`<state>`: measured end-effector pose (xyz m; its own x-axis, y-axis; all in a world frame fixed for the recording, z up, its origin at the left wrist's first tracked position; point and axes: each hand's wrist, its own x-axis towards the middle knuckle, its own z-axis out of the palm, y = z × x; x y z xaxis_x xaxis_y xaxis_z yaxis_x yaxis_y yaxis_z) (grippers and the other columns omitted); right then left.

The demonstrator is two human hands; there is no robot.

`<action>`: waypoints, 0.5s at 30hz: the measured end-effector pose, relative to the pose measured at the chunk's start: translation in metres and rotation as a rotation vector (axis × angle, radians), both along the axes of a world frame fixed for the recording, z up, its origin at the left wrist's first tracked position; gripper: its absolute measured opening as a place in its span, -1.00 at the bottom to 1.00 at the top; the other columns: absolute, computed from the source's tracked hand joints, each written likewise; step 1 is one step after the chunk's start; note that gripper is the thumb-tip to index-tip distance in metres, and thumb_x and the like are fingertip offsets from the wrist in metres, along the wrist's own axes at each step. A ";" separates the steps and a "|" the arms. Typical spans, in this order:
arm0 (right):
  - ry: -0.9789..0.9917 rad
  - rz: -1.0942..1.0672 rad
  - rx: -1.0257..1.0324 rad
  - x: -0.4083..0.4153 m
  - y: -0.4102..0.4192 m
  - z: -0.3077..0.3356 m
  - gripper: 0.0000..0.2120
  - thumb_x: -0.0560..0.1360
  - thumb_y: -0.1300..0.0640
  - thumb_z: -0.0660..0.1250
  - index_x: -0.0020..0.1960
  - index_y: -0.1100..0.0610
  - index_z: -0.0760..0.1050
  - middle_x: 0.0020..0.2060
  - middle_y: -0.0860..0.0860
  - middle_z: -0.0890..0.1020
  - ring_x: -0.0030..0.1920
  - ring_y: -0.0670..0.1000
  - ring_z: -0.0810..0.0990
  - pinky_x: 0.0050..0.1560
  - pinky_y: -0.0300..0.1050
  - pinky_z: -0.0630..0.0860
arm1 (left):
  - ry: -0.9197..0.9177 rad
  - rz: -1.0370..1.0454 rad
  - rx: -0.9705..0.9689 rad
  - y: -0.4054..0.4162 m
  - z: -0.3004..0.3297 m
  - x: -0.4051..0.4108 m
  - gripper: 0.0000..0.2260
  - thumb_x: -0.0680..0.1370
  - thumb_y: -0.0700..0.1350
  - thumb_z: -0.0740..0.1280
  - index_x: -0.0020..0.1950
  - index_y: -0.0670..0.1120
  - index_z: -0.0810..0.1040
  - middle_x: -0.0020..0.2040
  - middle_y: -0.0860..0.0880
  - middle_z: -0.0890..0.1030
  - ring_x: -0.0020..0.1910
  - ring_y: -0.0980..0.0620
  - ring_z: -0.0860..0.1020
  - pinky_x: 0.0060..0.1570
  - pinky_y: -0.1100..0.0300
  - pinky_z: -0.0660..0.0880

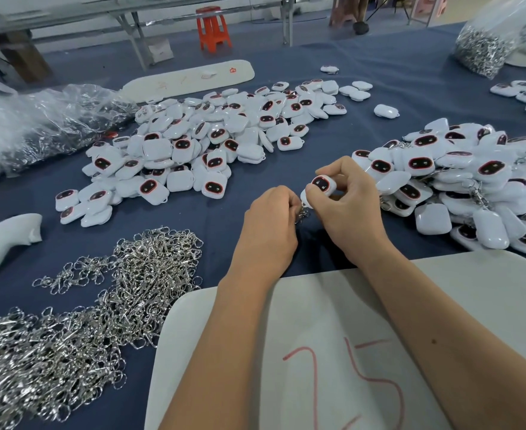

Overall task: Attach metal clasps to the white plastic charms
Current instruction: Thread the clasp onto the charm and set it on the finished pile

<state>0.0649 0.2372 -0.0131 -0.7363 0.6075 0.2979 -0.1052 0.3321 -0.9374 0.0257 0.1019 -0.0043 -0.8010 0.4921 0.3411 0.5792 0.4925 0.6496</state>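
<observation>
Bright, even overhead light, soft shadows, glints on metal clasps (pixel 78 305); edges bowed and slightly blurred.

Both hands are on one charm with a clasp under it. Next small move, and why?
Probably hook the clasp onto the charm's lower edge. The right hand pinches the charm face-up above the blue cloth, the left hand holds the clasp right beneath it, and the two look not yet joined, though the fingers hide the joint.

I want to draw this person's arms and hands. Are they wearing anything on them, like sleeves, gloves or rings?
No. The left hand and right hand are bare, with no gloves, rings or watch showing. Both forearms are uncovered; no sleeves are in view.
</observation>
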 end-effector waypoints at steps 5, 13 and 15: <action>0.020 -0.002 0.030 0.002 -0.003 0.001 -0.87 0.50 0.23 0.43 -0.04 0.15 0.49 -0.29 0.06 0.63 -0.26 0.14 0.59 -0.23 -0.10 0.55 | -0.021 0.065 -0.046 0.003 0.002 0.002 -0.88 0.62 -0.26 0.20 -0.05 -0.12 0.51 -0.07 -0.02 0.57 -0.09 -0.11 0.51 -0.02 -0.10 0.49; 0.027 0.000 0.154 0.002 -0.009 0.000 -0.76 0.51 0.22 0.49 -0.03 0.18 0.40 -0.33 0.01 0.66 -0.35 0.04 0.62 -0.27 -0.08 0.57 | 0.016 0.208 -0.117 0.011 -0.002 0.002 -0.88 0.62 -0.19 0.22 -0.10 -0.01 0.40 -0.12 0.07 0.44 -0.18 0.01 0.38 -0.26 0.14 0.17; 0.027 0.013 0.015 0.002 -0.007 0.002 -0.77 0.53 0.18 0.49 -0.02 0.15 0.42 -0.35 -0.02 0.64 -0.39 0.00 0.57 -0.32 -0.15 0.51 | 0.046 0.168 0.020 0.009 -0.002 0.001 -0.88 0.62 -0.21 0.24 -0.10 -0.05 0.46 -0.11 0.04 0.52 -0.15 -0.01 0.45 -0.16 0.08 0.34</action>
<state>0.0672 0.2302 -0.0108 -0.7358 0.5931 0.3270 -0.1353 0.3444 -0.9290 0.0263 0.1111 -0.0061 -0.8548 0.3451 0.3874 0.5189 0.5721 0.6352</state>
